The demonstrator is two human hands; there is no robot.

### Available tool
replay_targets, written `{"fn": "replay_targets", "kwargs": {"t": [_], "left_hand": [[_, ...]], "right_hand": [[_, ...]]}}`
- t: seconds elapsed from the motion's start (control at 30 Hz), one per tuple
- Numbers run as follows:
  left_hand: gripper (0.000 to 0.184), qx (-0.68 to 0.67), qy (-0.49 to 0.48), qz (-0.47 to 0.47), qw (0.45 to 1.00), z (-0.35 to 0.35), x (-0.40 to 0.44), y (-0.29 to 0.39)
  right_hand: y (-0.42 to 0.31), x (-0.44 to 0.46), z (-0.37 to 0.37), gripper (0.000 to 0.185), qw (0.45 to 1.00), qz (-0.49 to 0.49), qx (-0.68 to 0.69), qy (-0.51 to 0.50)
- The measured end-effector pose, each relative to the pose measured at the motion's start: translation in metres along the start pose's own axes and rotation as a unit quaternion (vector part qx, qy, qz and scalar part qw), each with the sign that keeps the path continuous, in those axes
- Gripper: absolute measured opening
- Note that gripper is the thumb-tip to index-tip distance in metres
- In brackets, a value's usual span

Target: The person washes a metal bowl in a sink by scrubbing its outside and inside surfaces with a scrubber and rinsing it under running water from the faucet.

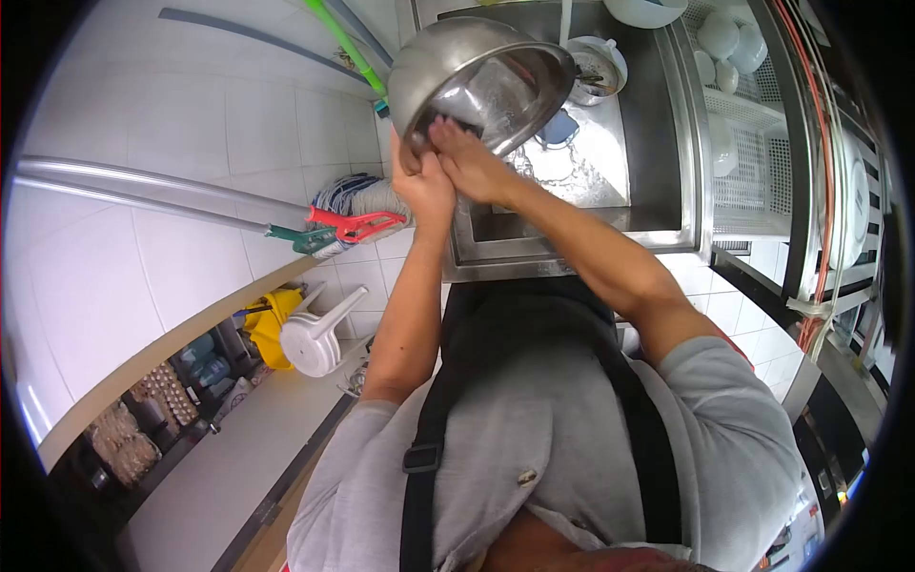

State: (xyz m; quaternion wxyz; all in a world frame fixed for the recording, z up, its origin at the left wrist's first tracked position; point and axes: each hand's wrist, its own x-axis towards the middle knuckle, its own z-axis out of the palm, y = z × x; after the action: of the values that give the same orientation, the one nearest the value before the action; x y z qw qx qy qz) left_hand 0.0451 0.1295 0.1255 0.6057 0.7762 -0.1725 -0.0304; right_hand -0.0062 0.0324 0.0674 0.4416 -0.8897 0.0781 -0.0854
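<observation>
A large stainless steel mixing bowl (419, 71) is held tilted above the left side of the sink, its mouth turned toward me and to the right. My left hand (426, 191) is closed on the lower rim of the bowl. My right hand (472, 164) reaches into the bowl, its fingers against the inner wall near that rim. A dark pad (469, 127) shows partly beneath its fingers; most of it is hidden. Below the bowl, a blue cloth or sponge (559, 129) lies in the wet metal sink (600, 181).
A white bowl (600, 69) with utensils stands in the sink. To the right, a white rack (753, 210) holds several white dishes. Mop handles (162, 191) and a mop head (367, 195) lean at left. A white stool (310, 343) and yellow bucket (272, 329) stand on the floor.
</observation>
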Motion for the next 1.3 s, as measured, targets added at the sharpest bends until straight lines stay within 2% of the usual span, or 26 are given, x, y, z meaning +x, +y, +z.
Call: {"fn": "replay_targets", "kwargs": {"t": [0.03,0.1,0.13,0.23,0.27,0.33,0.37,0.4,0.47,0.5,0.53,0.57,0.63,0.7,0.77,0.8,0.9,0.93,1.03,1.07,1.1,1.17,1.23,1.27,1.3], "left_hand": [[0.065,0.0,-0.012,-0.028,1.0,-0.007,0.005,-0.003],[0.063,-0.035,-0.02,0.001,0.999,-0.008,-0.008,-0.001],[0.062,-0.055,-0.021,0.018,0.998,-0.006,-0.012,0.003],[0.062,0.018,-0.017,0.015,1.0,-0.001,-0.009,0.013],[0.061,-0.002,-0.025,-0.014,1.0,-0.003,-0.007,0.02],[0.061,-0.003,-0.024,0.002,1.0,-0.01,-0.002,0.004],[0.061,-0.004,-0.021,0.005,1.0,-0.013,-0.006,-0.001],[0.061,-0.021,-0.02,0.027,0.999,-0.007,-0.005,0.0],[0.062,-0.047,-0.024,0.063,0.997,0.001,-0.012,0.007],[0.065,-0.006,-0.044,0.024,0.999,-0.005,-0.008,0.014],[0.066,0.006,-0.045,0.006,0.999,-0.01,0.0,0.004],[0.066,0.019,-0.049,-0.012,0.999,-0.015,0.005,-0.007],[0.066,0.022,-0.047,0.034,0.998,-0.019,-0.006,0.005],[0.066,0.017,-0.042,0.058,0.997,-0.01,-0.003,0.01],[0.066,0.018,-0.048,0.035,0.998,-0.011,-0.011,0.009],[0.067,-0.032,-0.073,0.007,0.997,-0.012,-0.005,0.008],[0.067,0.025,-0.047,0.053,0.997,-0.018,-0.004,-0.011],[0.067,0.006,-0.055,0.038,0.998,-0.019,-0.011,0.008],[0.065,0.007,-0.05,0.035,0.998,-0.007,-0.02,0.019],[0.066,0.013,-0.053,0.008,0.998,-0.011,-0.013,0.003],[0.066,0.011,-0.051,0.018,0.998,-0.013,-0.004,-0.001],[0.067,0.011,-0.058,0.03,0.998,-0.022,0.002,-0.004],[0.066,-0.021,-0.037,-0.002,0.999,-0.013,-0.011,0.004],[0.065,-0.045,-0.037,0.019,0.998,-0.004,-0.013,0.009],[0.064,-0.064,-0.04,0.034,0.997,-0.003,-0.016,0.015]], "right_hand": [[0.019,-0.003,0.003,0.055,0.998,-0.031,-0.051,-0.01],[0.066,-0.018,0.002,0.056,0.983,-0.089,-0.154,-0.034],[0.035,-0.003,-0.041,0.058,0.985,-0.011,-0.147,-0.092],[0.01,0.017,-0.004,0.057,0.997,0.009,-0.07,-0.016],[0.006,0.004,-0.006,0.058,0.997,-0.028,0.054,-0.038],[0.026,-0.017,-0.039,0.057,0.98,-0.064,-0.161,-0.095],[0.034,-0.026,-0.047,0.056,0.952,-0.08,-0.265,-0.128],[0.04,-0.015,-0.048,0.056,0.978,-0.044,-0.193,-0.059],[0.033,0.011,-0.003,0.054,0.994,-0.017,-0.109,0.001],[0.03,0.018,0.01,0.054,0.997,-0.005,-0.068,0.031],[0.006,0.004,0.003,0.053,0.998,-0.011,0.062,-0.003],[0.009,-0.001,-0.007,0.053,0.998,-0.032,-0.043,-0.044],[0.033,-0.03,-0.033,0.053,0.957,-0.064,-0.25,-0.13],[0.041,0.0,-0.046,0.052,0.986,-0.041,-0.157,-0.049],[0.03,0.029,0.005,0.052,0.999,0.004,-0.042,0.011],[0.017,0.025,0.018,0.053,0.999,-0.016,0.046,0.019],[0.024,-0.019,-0.031,0.056,0.984,-0.025,-0.116,-0.132],[0.046,-0.024,-0.048,0.057,0.966,-0.056,-0.229,-0.109],[0.044,0.009,-0.012,0.057,0.968,0.022,-0.251,0.014],[0.028,0.014,0.002,0.058,0.994,0.07,-0.076,-0.038],[0.005,-0.001,0.0,0.059,0.997,0.03,0.047,-0.051],[0.016,-0.03,-0.011,0.06,0.988,-0.008,-0.083,-0.133],[0.031,-0.026,-0.059,0.062,0.942,-0.003,-0.302,-0.146],[0.033,-0.01,-0.056,0.063,0.953,0.014,-0.287,-0.095],[0.029,-0.001,-0.036,0.063,0.974,0.031,-0.208,-0.079]]}}
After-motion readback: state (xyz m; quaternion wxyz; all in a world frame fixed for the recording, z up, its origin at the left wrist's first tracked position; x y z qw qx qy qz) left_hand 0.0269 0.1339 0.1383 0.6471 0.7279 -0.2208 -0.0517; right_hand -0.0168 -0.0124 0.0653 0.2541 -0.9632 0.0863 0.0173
